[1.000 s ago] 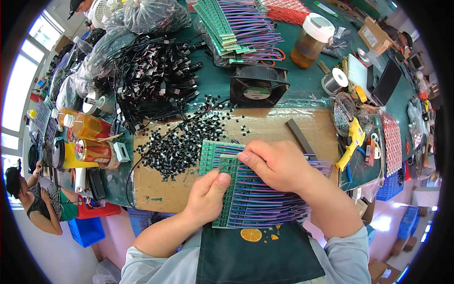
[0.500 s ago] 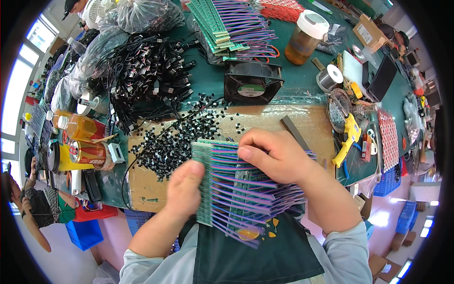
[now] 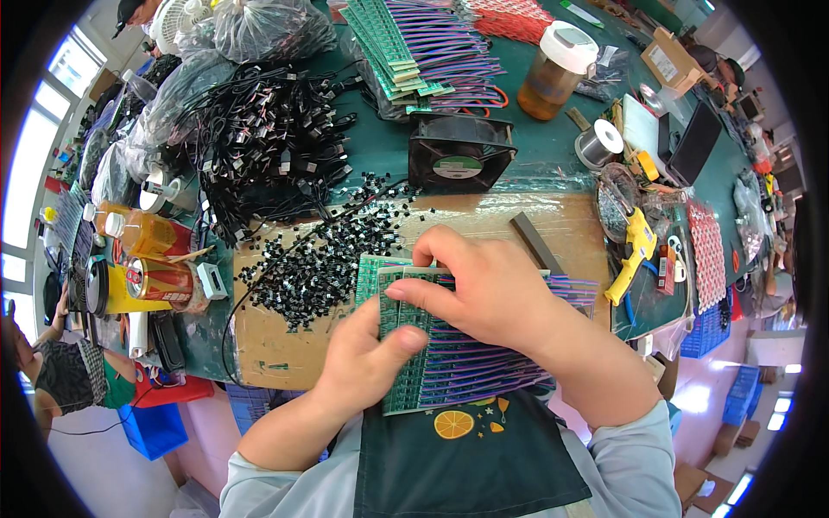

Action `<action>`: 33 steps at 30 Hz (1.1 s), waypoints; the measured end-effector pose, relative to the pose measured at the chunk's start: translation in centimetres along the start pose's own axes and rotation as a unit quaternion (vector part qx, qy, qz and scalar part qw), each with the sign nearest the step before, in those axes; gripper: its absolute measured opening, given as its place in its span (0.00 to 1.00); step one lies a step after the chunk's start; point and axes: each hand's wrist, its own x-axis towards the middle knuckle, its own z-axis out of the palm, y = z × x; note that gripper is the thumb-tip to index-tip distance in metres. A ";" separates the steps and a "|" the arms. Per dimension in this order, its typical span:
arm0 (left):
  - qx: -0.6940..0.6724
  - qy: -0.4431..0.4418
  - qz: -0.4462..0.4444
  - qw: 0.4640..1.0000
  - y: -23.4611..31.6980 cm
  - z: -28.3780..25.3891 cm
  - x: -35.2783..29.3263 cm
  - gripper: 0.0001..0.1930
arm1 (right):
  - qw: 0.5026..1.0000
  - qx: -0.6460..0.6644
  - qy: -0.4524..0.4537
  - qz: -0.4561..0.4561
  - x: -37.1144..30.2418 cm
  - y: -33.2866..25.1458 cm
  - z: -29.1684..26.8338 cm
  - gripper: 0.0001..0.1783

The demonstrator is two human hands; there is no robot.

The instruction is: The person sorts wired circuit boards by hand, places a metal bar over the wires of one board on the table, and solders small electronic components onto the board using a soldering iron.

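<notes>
A bundle of green circuit board panels (image 3: 406, 380), with rows of purple and blue wires (image 3: 484, 367) trailing to the right, is held above the near edge of the bench in front of my apron. My left hand (image 3: 358, 358) grips the panels' left side, thumb lying across the front. At the upper edge, my right hand (image 3: 479, 289) is closed with thumb and bent forefinger on a panel; its other fingers are partly hidden. Just beyond the panels, to the left, lies a heap of small black components with metal parts (image 3: 319, 268).
A black fan (image 3: 462, 155) stands behind the brown work mat (image 3: 285, 345). Black cables (image 3: 268, 138) pile up at left, near a drink can (image 3: 160, 281). A yellow glue gun (image 3: 637, 250), solder spool (image 3: 598, 144) and jar (image 3: 557, 69) sit right. More wired boards (image 3: 389, 52) lie behind.
My right hand has moved left and its thumb now lies over the panels' left part. My left hand has shifted slightly right. The wired panels have swung, with their wires now lying flatter.
</notes>
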 end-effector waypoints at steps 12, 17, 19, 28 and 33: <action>0.101 -0.061 -0.053 0.992 0.0 0.5 0.5 0.19 | 0.997 -0.037 -0.034 0.061 -2.4 1.8 -1.0 0.24; -0.001 -0.124 -0.053 0.991 -1.0 0.1 0.6 0.20 | 0.998 0.045 0.038 0.037 -3.0 2.9 -0.4 0.24; -0.054 -0.143 -0.056 0.987 -1.5 0.1 0.6 0.21 | 0.996 0.072 0.037 0.021 -2.9 3.8 0.0 0.23; -0.254 -0.183 -0.032 0.949 -2.4 0.9 -0.1 0.25 | 0.979 0.192 0.025 -0.055 -2.5 4.3 0.9 0.26; -0.259 -0.105 -0.049 0.959 -0.5 -2.2 1.2 0.23 | 0.965 0.263 0.015 0.011 -2.9 4.8 -2.3 0.19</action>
